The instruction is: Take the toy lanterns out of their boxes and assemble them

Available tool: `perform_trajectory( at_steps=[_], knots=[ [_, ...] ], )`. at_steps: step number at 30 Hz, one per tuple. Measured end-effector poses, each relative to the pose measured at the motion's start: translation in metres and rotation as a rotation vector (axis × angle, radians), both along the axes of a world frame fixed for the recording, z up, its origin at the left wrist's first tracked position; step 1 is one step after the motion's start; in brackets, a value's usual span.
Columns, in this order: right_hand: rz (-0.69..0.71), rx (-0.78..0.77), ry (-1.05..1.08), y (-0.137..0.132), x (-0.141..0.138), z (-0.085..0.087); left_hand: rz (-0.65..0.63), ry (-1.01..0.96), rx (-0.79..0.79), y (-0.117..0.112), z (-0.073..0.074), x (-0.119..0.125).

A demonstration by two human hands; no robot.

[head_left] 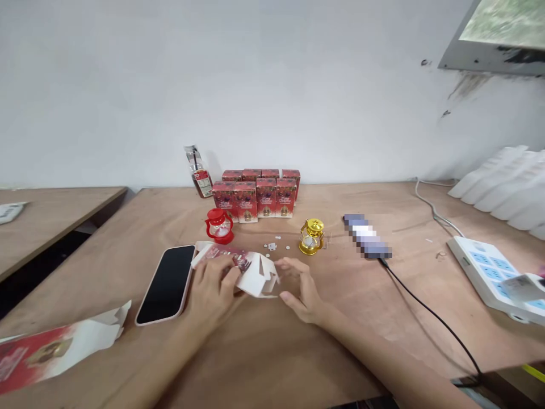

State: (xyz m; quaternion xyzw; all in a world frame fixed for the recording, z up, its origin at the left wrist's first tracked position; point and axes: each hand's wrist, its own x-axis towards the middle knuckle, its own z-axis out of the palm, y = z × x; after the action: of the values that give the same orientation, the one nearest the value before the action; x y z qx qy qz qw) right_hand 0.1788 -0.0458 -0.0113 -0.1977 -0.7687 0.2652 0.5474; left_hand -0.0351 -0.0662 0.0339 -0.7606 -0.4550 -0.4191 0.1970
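Observation:
My left hand (213, 287) grips a small red and white carton (251, 271) that lies half folded on the wooden table (361, 318), its white flaps turned up. My right hand (300, 289) rests just right of the carton with the fingers curled loosely towards its flaps, touching or nearly touching them. A red toy lantern (219, 226) stands behind the carton to the left. A gold toy lantern (311, 236) stands behind it to the right. A few small white bits (272, 246) lie between the two lanterns.
A phone (167, 284) lies screen up left of my hands. A flat unfolded carton (55, 346) sits at the near left. Several red boxes (255, 196) and a bottle (199, 173) stand by the wall. A power strip (489, 270), a cable (426, 309) and a blurred device (367, 236) are right.

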Motion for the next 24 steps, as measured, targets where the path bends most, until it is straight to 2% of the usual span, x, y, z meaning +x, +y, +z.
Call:
perform_trajectory(
  at_steps=[3, 5, 12, 16, 21, 24],
  knots=[
    [0.043, -0.239, 0.036, 0.002, 0.0, 0.002, 0.007, 0.1, 0.215, 0.005, -0.016, 0.025],
    [0.064, -0.339, 0.05, 0.004, 0.002, 0.005, 0.022, 0.136, 0.262, 0.007, -0.019, 0.03],
    [0.139, -0.589, 0.162, 0.007, 0.001, 0.006, -0.092, 0.182, 0.129, 0.004, -0.021, 0.026],
    [0.204, -0.72, 0.214, 0.013, -0.001, 0.004, -0.081, 0.16, 0.126, 0.005, -0.023, 0.028],
    [0.269, -0.772, 0.285, 0.011, -0.002, 0.004, 0.005, -0.009, 0.117, 0.006, -0.02, 0.034],
    [0.213, -0.699, 0.292, 0.006, -0.005, 0.003, -0.064, 0.075, 0.118, 0.006, -0.019, 0.031]
  ],
)
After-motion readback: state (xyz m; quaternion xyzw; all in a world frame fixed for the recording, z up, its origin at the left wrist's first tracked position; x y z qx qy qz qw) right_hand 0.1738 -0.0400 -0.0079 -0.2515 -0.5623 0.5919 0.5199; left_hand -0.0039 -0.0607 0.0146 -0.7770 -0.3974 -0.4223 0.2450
